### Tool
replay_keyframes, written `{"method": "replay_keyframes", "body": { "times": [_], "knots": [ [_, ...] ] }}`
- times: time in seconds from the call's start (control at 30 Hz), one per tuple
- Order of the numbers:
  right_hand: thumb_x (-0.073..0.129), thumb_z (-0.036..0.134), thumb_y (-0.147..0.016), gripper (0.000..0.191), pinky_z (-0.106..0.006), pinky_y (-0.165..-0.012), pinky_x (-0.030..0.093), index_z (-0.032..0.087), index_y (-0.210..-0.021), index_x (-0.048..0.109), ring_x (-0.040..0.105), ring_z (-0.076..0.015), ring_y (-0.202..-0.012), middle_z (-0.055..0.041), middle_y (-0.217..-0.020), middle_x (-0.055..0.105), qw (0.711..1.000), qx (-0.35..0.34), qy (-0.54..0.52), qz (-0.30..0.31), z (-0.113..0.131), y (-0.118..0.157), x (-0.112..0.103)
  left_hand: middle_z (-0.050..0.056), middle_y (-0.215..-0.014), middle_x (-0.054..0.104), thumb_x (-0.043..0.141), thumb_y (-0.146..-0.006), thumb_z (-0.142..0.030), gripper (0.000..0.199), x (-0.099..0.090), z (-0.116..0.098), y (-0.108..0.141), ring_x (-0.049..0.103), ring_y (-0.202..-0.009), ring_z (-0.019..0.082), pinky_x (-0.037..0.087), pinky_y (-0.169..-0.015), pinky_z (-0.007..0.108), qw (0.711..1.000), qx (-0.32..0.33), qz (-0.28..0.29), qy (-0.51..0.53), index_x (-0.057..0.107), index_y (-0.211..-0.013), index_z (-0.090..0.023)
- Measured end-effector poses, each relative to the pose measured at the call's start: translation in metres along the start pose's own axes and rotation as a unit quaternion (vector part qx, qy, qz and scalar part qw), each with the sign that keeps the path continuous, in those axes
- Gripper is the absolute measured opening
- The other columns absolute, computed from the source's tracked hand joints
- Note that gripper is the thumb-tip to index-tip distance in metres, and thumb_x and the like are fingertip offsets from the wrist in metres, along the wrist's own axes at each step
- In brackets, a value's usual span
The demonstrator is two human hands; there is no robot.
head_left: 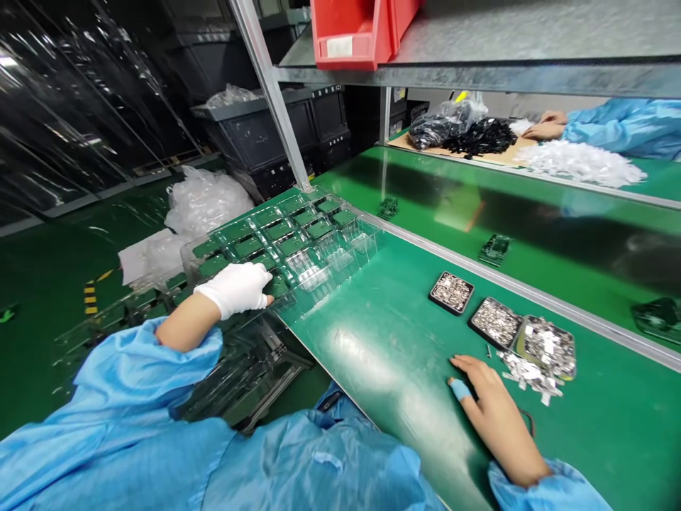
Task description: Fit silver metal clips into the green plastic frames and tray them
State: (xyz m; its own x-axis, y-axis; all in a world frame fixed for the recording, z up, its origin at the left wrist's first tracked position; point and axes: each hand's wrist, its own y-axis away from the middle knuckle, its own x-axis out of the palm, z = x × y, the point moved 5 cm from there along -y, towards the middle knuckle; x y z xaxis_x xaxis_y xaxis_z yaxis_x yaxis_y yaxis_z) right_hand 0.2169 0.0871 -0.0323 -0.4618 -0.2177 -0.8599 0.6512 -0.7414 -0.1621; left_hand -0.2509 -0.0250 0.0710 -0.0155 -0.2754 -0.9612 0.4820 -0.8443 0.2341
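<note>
My left hand (237,289), in a white glove with bare fingertips, reaches into a clear plastic tray (335,264) at the table's left edge. Its thumb and fingers close about the edge of a green circuit board (277,285) in a near compartment. More boards lie in the other compartments, while several compartments along the right side hold none. Flat on the green table rests my right hand (486,406), fingers apart and holding nothing, with a blue wrap on one finger. Just beyond it are small shiny metal pieces (529,372), spilled beside a container (547,346).
Two black trays of metal parts (451,292) (494,321) stand near the metal rail. Beyond it, circuit boards (496,249) lie on a green belt. A red bin (348,42) sits on the shelf overhead. Another person's hands (547,125) work by white pieces (582,163).
</note>
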Motion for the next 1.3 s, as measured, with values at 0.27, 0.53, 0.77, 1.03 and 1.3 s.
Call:
{"method": "replay_keyframes", "body": {
  "times": [0.27,0.53,0.77,1.03,1.3],
  "knots": [
    [0.045,0.034,-0.088,0.031,-0.046,-0.093,0.05,0.02,-0.111,0.06,0.059,-0.0264,-0.109,-0.0112,-0.118,0.062,1.0,-0.002,-0.006,-0.005,0.002,-0.001,0.0,0.016,-0.097,0.069,0.051,-0.072,-0.044,0.047,0.001,-0.016,-0.001,0.066,-0.087,0.034,0.049,-0.07,0.039,0.993,0.017,0.054,-0.099,0.061,-0.109,-0.018],
    [0.043,0.031,-0.09,0.031,-0.046,-0.096,0.048,0.02,-0.114,0.059,0.059,-0.0257,-0.108,-0.0111,-0.116,0.063,0.999,0.007,-0.037,0.001,0.009,-0.003,-0.003,0.019,-0.097,0.066,0.049,-0.072,-0.055,0.059,-0.058,-0.03,0.049,0.062,-0.092,0.041,0.049,-0.079,0.05,0.989,0.016,-0.139,-0.057,0.055,-0.114,-0.014],
    [0.043,0.028,-0.092,0.042,-0.044,-0.102,0.043,0.018,-0.132,0.045,0.052,-0.0248,-0.12,-0.014,-0.127,0.056,0.995,-0.03,-0.099,0.011,0.048,0.002,-0.013,0.009,-0.109,0.066,0.054,-0.071,-0.071,0.063,0.002,-0.147,0.059,0.061,-0.101,0.031,0.05,-0.089,0.044,0.787,0.214,0.016,0.578,0.06,-0.112,-0.025],
    [0.061,0.038,-0.083,0.075,-0.044,-0.105,0.04,0.021,-0.145,0.022,0.043,-0.0266,-0.129,-0.0156,-0.139,0.043,0.975,-0.044,-0.196,-0.091,0.063,0.01,-0.024,0.011,-0.097,0.067,0.049,-0.084,-0.05,0.047,0.047,-0.288,0.076,0.061,-0.087,0.024,0.05,-0.078,0.037,0.624,0.329,0.298,0.643,0.06,-0.113,-0.014],
    [0.062,0.026,-0.08,0.064,-0.044,-0.095,0.045,0.017,-0.139,0.041,0.051,-0.0278,-0.109,-0.0136,-0.121,0.055,0.997,-0.015,-0.063,-0.037,0.054,0.002,-0.017,0.003,-0.077,0.064,0.043,-0.086,-0.038,0.028,-0.001,-0.301,-0.022,0.058,-0.074,0.018,0.044,-0.069,0.028,0.874,0.358,-0.058,0.323,0.061,-0.08,-0.018]
  ]
}}
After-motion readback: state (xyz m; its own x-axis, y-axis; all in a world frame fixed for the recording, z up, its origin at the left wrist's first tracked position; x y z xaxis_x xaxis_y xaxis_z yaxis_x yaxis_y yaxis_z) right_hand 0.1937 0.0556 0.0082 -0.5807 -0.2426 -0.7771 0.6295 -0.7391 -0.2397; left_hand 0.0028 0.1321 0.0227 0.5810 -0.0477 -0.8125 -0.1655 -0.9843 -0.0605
